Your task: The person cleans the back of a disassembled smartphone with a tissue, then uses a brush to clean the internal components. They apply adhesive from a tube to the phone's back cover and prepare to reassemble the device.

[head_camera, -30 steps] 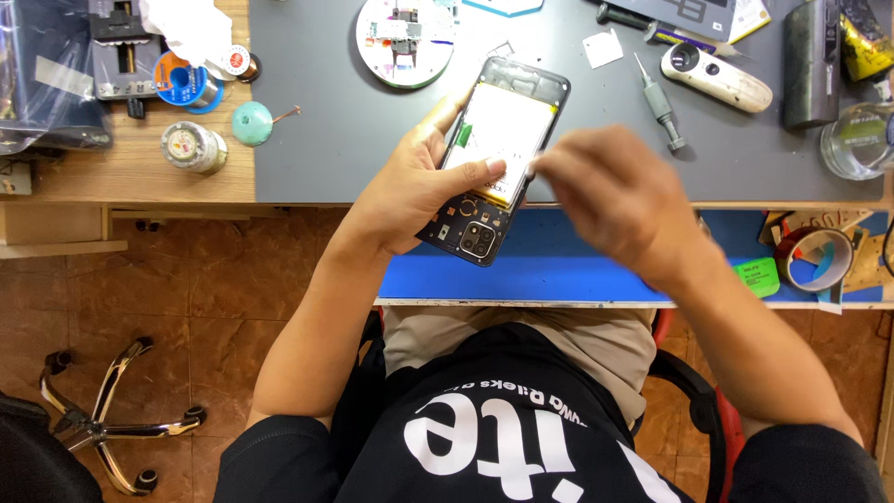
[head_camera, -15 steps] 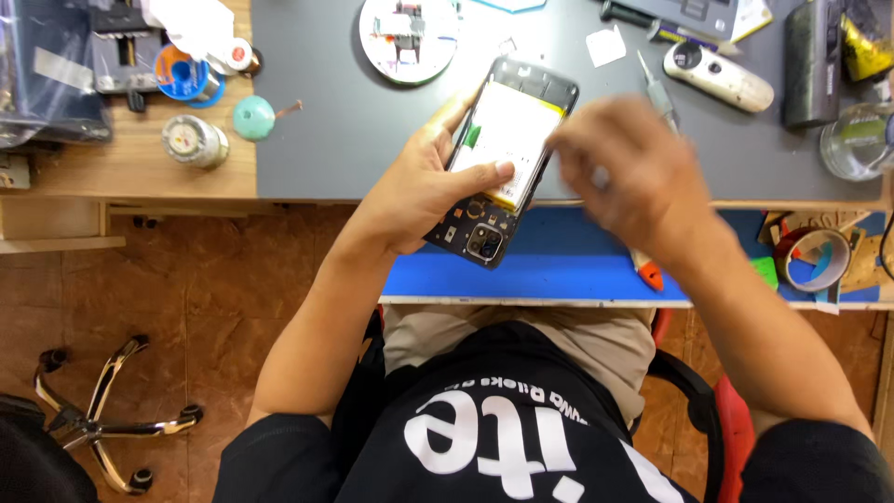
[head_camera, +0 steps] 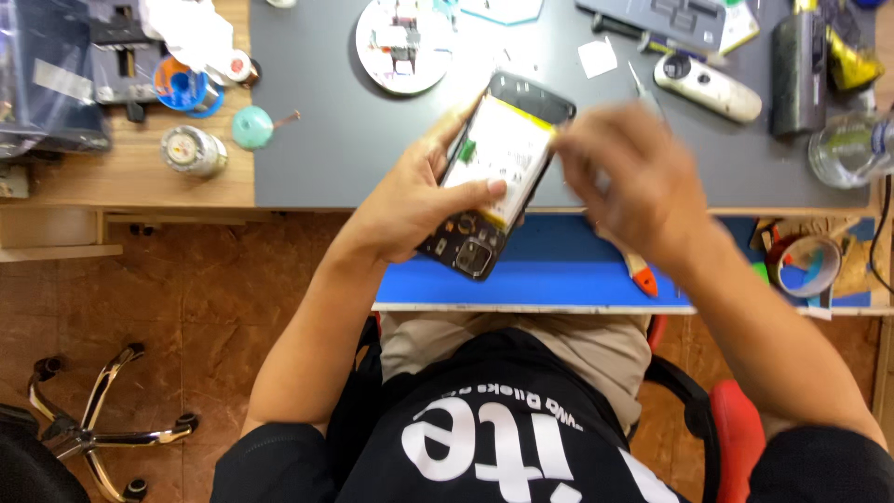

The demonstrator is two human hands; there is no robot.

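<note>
Head view, the only one: the left hand (head_camera: pixel 410 200) cradles an opened smartphone (head_camera: pixel 495 172), back cover off, fingers wrapped round its edge and the thumb pressed across the pale battery. The phone hangs tilted over the near edge of the grey work mat (head_camera: pixel 326 140), camera end pointing toward the person.

The right hand (head_camera: pixel 633 182) is a blur just right of the phone, fingertips at its upper right edge; whether they pinch anything, I cannot tell.

Right of the phone, an orange-handled tool (head_camera: pixel 643 277) lies on the blue mat (head_camera: pixel 559 265); a round parts dish (head_camera: pixel 402 42) sits above the phone.

It looks like mid-disassembly, work at the battery's top edge. The next move calls for a steady left grip and a fine, careful pinch.
</note>
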